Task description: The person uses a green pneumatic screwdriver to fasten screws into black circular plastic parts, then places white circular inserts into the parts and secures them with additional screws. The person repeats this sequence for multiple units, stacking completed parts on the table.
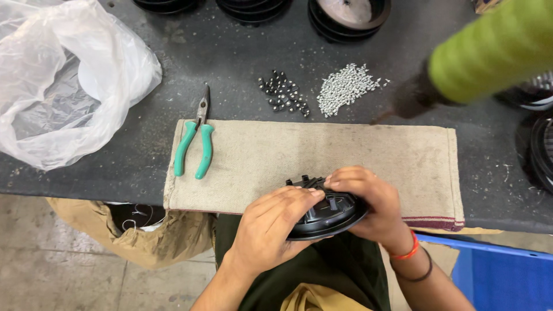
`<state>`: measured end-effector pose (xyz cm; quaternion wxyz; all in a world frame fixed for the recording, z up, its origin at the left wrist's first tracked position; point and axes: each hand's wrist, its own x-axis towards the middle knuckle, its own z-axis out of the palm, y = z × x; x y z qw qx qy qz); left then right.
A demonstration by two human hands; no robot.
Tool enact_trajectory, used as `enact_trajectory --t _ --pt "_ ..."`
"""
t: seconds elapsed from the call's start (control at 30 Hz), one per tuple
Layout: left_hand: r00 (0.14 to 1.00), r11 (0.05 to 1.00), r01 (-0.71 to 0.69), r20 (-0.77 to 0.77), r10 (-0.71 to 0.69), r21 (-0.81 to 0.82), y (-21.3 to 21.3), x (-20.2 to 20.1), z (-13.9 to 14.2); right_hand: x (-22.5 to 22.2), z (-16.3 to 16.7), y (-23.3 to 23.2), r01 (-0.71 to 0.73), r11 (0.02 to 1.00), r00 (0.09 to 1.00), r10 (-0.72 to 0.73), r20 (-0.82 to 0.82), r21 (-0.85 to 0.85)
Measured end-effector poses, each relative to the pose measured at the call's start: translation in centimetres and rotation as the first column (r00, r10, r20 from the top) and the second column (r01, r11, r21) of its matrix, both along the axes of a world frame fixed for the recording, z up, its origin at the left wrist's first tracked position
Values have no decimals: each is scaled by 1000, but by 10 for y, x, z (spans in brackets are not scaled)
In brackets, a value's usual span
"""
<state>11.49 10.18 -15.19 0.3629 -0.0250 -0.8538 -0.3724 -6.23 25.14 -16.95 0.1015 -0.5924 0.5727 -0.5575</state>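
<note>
I see my left hand (pixel 271 227) and right hand (pixel 368 201) both clasped around a round black plastic part (pixel 329 216) at the near edge of a beige cloth (pixel 322 158) on the dark tabletop (pixel 230 52); green-handled pliers (pixel 194 141), small screw piles beyond, concrete floor (pixel 63 265) below

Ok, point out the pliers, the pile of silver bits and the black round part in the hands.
pliers (pixel 194 145), head view, on the green handles.
pile of silver bits (pixel 344 87), head view, middle of the heap.
black round part (pixel 331 214), head view, on its ribbed face between the hands.
</note>
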Motion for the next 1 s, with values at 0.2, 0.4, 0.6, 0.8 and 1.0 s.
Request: enact_trajectory --t 0.2,0.4,0.6,0.8,1.0 --pt "1000 999 -30 0 30 -21 1 -6 0 -83 -13 3 211 972 868 -234 438 103" --pt "1000 1000 -7 4 7 19 0 -12 2 -157 -47 -52 479 741 877 -388 -283 470" --pt "1000 999 -22 7 22 24 1 -11 3 -170 -54 -65 474 733 869 -302 -392 488" --pt "1000 999 -8 11 8 36 -1 -11 2 -155 -38 -66 422 808 891 -286 -353 410" --pt "1000 998 19 18 -20 52 -2 -10 1 -85 47 -8 -286 890 930 168 327 355"
